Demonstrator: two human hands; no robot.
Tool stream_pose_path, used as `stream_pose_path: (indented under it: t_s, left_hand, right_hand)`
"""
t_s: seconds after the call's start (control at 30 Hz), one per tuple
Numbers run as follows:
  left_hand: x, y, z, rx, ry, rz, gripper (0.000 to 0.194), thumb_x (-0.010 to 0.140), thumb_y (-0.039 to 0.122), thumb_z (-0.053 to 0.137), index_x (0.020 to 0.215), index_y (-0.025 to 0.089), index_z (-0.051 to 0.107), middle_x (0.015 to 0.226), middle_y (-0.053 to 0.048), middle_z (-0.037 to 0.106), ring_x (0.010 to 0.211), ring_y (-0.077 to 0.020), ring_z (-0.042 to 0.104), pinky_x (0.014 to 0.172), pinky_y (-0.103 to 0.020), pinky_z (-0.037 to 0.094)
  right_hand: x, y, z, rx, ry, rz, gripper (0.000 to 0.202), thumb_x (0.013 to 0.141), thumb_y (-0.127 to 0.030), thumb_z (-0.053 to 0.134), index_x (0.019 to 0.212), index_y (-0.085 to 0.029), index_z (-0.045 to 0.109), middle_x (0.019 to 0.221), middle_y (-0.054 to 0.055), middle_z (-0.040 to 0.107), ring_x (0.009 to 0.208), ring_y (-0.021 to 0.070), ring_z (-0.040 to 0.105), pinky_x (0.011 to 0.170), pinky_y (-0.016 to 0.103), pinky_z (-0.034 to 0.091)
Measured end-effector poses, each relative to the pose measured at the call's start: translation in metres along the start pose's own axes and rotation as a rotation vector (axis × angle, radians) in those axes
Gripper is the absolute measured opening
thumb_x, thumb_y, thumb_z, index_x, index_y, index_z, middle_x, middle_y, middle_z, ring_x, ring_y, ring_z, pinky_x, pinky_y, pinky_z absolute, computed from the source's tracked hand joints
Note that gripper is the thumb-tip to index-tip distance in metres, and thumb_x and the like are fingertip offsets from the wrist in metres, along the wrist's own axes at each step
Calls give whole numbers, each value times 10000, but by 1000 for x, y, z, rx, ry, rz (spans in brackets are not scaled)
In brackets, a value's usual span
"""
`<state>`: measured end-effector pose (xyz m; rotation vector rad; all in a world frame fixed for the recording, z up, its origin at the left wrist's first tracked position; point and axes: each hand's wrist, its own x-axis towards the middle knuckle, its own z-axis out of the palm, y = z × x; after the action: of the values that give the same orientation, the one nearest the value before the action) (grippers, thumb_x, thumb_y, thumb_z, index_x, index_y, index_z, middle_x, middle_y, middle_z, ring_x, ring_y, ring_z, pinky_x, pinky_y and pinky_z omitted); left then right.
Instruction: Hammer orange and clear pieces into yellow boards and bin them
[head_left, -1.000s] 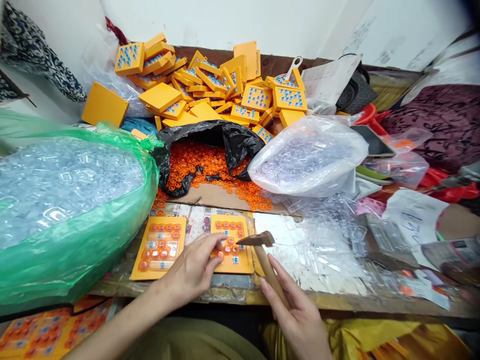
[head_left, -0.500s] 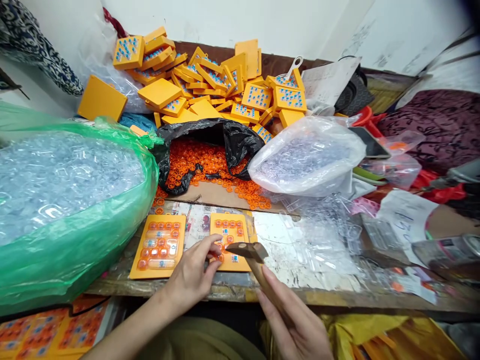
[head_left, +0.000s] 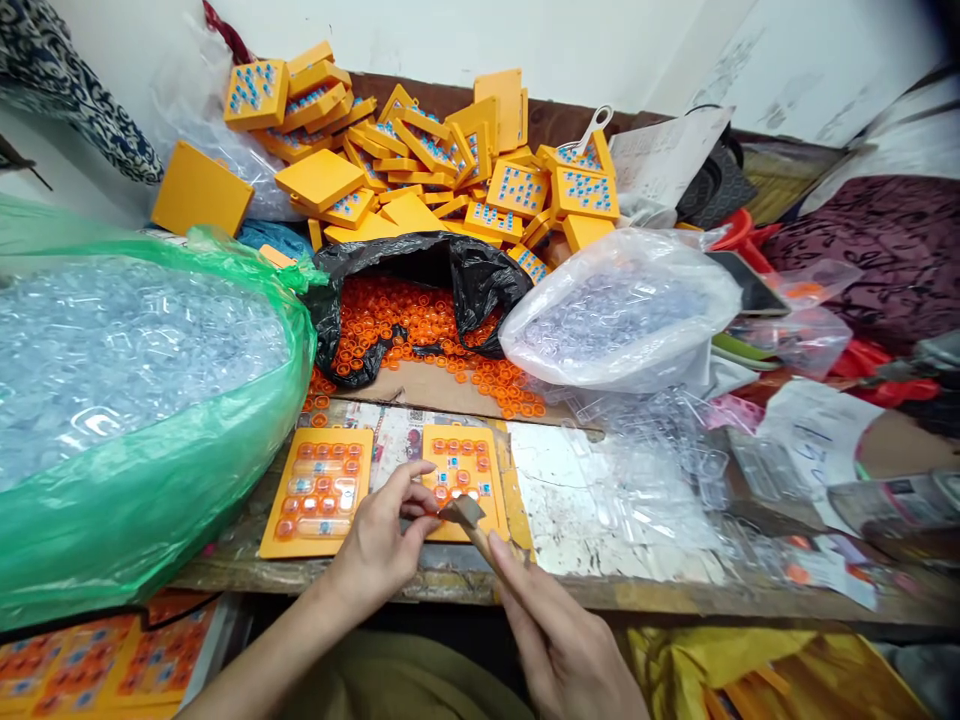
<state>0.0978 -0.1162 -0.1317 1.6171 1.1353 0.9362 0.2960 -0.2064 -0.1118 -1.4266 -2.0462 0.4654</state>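
My right hand [head_left: 551, 625] is wrapped round the wooden handle of a small hammer [head_left: 466, 512], its head low over the front of a yellow board [head_left: 491, 510] with orange round pieces. My left hand [head_left: 397, 520] is at that board's left edge, thumb and fingers pinched close to the hammer head; what they hold, if anything, is too small to make out. Left of it lies another yellow board [head_left: 277, 535], bearing orange rings and clear oblong covers.
A green bag [head_left: 225, 440] of clear parts stands left. A black bag [head_left: 487, 290] spills orange rings [head_left: 510, 390] behind the boards. A white bag [head_left: 622, 310] and loose clear plastic pieces [head_left: 652, 470] are at right. Yellow boxes [head_left: 319, 180] are heaped behind.
The hammer head has moved left and down, toward my left fingertips. My right hand has shifted slightly left with it, and the left fingers have drawn closer together.
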Motion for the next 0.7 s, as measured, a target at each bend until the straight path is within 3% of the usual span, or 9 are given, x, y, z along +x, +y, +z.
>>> stream_pose_path:
  t_s: [0.07,0.2,0.3,0.37,0.43,0.5,0.57,0.67,0.7]
  left_hand:
    - [1,1,0,-1,0,3,362,798,109,523,1151,188,503,798,0,664,754,-131,678,763,-276,587]
    - [-4,0,3,105,-16,37,424,785,91,564,1191,192,500,873,-20,671,795,-143,676,780,-286,590]
    - [-5,16,-4,299,3,198,478,786,77,602,1237,188,489,1017,-60,674,895,-158,666,816,-276,578]
    - [1,38,-23,497,116,414,414,828,83,579,1228,173,523,1114,-91,656,1021,-174,632,897,-284,542]
    - [12,63,-55,733,333,628,306,857,76,547,1153,130,600,1067,-112,666,1044,-188,615,945,-307,504]
    - [25,83,-92,992,567,662,260,869,115,533,1088,53,658,1045,-170,679,1046,-247,611,971,-382,477]
    - [36,95,-126,1174,666,408,315,893,179,489,1117,43,664,1114,-187,677,1076,-300,600,979,-458,457]
    - [44,99,-153,1275,508,-238,361,894,286,476,1161,141,671,1128,-143,698,1011,-330,634,878,-510,498]
    - [45,99,-155,1270,450,-379,363,886,315,481,1155,172,679,1118,-130,706,984,-329,646,855,-509,506]
  right_hand:
    - [-2,2,4,-19,-43,13,658,918,-49,434,1504,-307,281,1225,62,673,1045,182,687,892,248,536]
    - [-5,6,10,38,11,44,652,914,-57,463,1492,-315,306,1277,47,648,1102,180,657,944,264,504]
    - [-4,7,11,130,69,77,631,902,-68,505,1451,-353,382,1292,0,639,1114,159,647,956,239,489]
    - [-3,9,10,207,108,121,595,893,-92,546,1406,-375,449,1295,-32,630,1120,159,639,951,224,489]
    - [-2,11,9,285,163,206,542,884,-131,588,1362,-374,507,1297,-43,619,1134,171,626,959,228,483]
    - [-3,13,10,353,231,328,488,871,-180,628,1324,-346,556,1299,-30,609,1151,189,609,983,254,465]
    - [-3,14,11,421,299,442,445,853,-238,661,1288,-313,598,1308,-9,602,1171,213,595,1009,293,443]
    - [-3,15,13,538,351,556,438,843,-303,675,1276,-273,615,1336,24,583,1213,251,559,1049,372,401]
    - [-2,14,13,570,354,575,444,840,-316,677,1277,-265,615,1342,33,578,1222,261,550,1054,393,395]
